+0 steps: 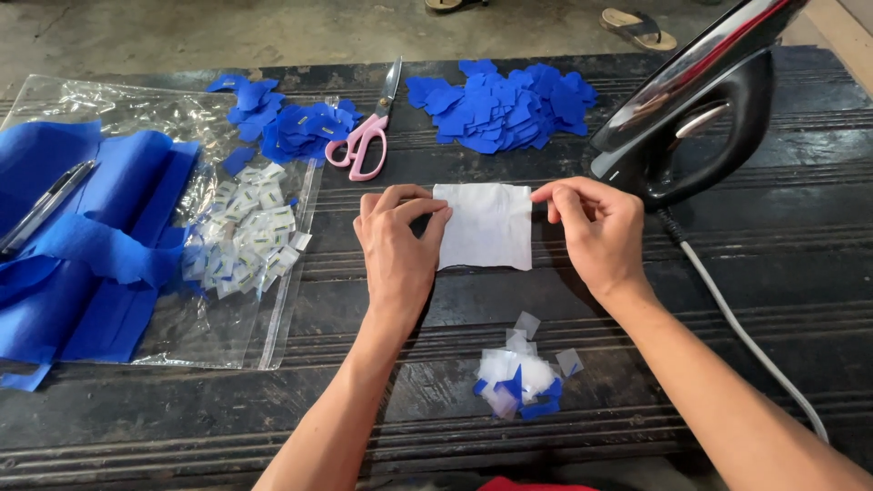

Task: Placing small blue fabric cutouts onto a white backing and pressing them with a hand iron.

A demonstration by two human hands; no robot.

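1. A white fabric square [484,226] lies flat on the dark desk [782,264] between both hands.
2. Left hand [396,250] pinches its left edge.
3. Right hand [596,227] — seemingly pinching the right edge — sits beside the iron [700,109].

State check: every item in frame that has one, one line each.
white cloth square: flat, pinched at both edges
left hand: pinching cloth's left edge
right hand: pinching right edge
pink-handled scissors: closed, lying flat
iron: standing on its heel
plastic bag: lying flat
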